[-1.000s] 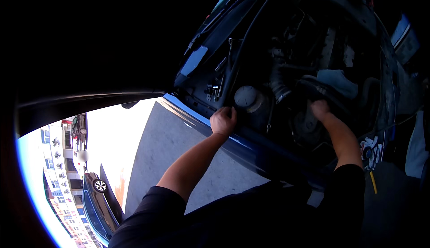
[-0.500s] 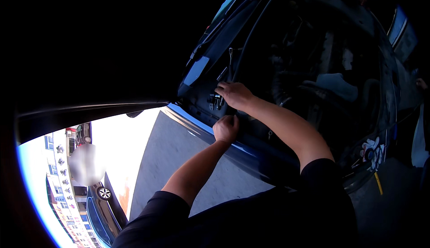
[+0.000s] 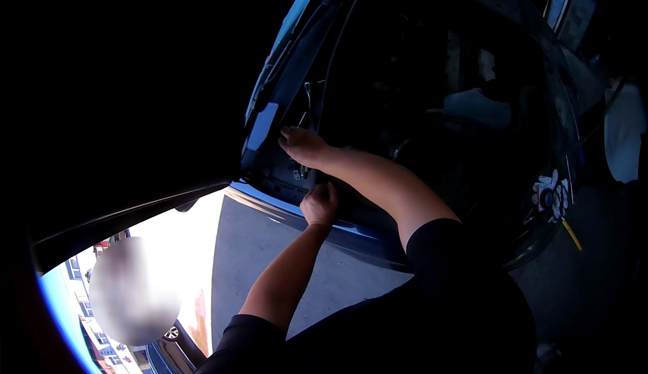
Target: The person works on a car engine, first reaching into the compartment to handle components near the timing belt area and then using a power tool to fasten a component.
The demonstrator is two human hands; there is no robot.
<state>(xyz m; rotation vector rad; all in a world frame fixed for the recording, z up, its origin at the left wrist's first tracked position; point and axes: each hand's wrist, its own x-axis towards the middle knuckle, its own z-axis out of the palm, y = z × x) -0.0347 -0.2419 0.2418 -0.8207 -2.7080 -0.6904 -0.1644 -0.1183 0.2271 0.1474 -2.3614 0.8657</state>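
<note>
My left hand (image 3: 319,204) is closed in a fist at the car's fender (image 3: 283,202), by the edge of the open engine bay; what it holds, if anything, is hidden. Farther in, my right hand (image 3: 302,146) has its fingers curled together beside the bay's corner near the windshield. A thin silver rod (image 3: 302,119) shows just beyond its fingers, but whether they grip it I cannot tell. A slim metal tool, like a ratchet (image 3: 308,94), stands up past that. Between my hands sits a small metal bracket, perhaps the hood hinge (image 3: 299,170), partly covered by my right wrist.
The engine bay (image 3: 466,104) is mostly in deep shadow. White gloves (image 3: 555,195) and a yellow-handled tool (image 3: 572,235) are at the car's front right. Grey floor (image 3: 256,246) lies below the fender. Outside, another car (image 3: 172,354) stands at lower left.
My view has shifted, so the car sits farther left in it. My right hand has moved away from the bracket toward the windshield side. My left hand stays closed at the fender.
</note>
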